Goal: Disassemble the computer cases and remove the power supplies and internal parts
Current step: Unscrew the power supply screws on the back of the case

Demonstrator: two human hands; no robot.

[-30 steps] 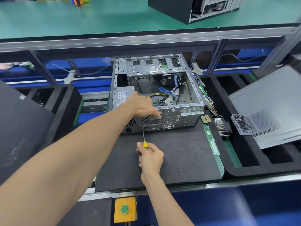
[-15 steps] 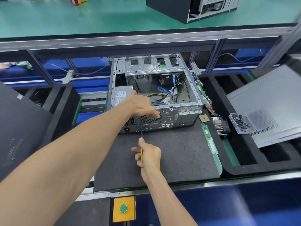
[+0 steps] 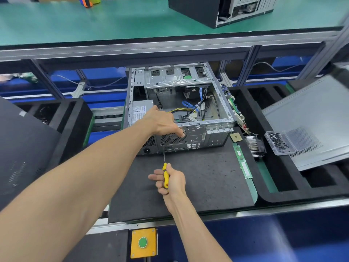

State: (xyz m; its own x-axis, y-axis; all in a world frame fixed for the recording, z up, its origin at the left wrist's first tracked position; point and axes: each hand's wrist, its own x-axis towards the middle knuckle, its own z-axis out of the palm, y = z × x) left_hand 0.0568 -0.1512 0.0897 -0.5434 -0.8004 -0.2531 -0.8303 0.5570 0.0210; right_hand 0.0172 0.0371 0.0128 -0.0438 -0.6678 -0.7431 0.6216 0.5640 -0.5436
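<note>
Two hands are working on one open case. Nearest us, our right hand (image 3: 171, 179) is wrapping its fingers round the yellow handle of a screwdriver (image 3: 165, 173), whose thin shaft is reaching forward to the lower left of the rear panel (image 3: 194, 138), seemingly at a screw beside the fan grille. The case (image 3: 179, 110) is lying on its side on a dark mat (image 3: 198, 178) in the middle of the worktop, open side up. Our left hand (image 3: 163, 122) is resting over the rear top edge, fingers loosely curled and fingertips pressing against the grille, steadying the frame and gripping nothing. Just beyond that hand, the power supply (image 3: 140, 111) is sitting in the near-left corner, with cables (image 3: 190, 109) trailing into the bay. To the right, a clear box of screws (image 3: 278, 141) is lying on a removed side panel (image 3: 311, 120).

We are judging the supply to be a stiff, fairly heavy metal block, best taken by its flat sides once its screws are out, never by the cables. The sheet-metal edges are looking sharp, and the connectors fragile.
</note>
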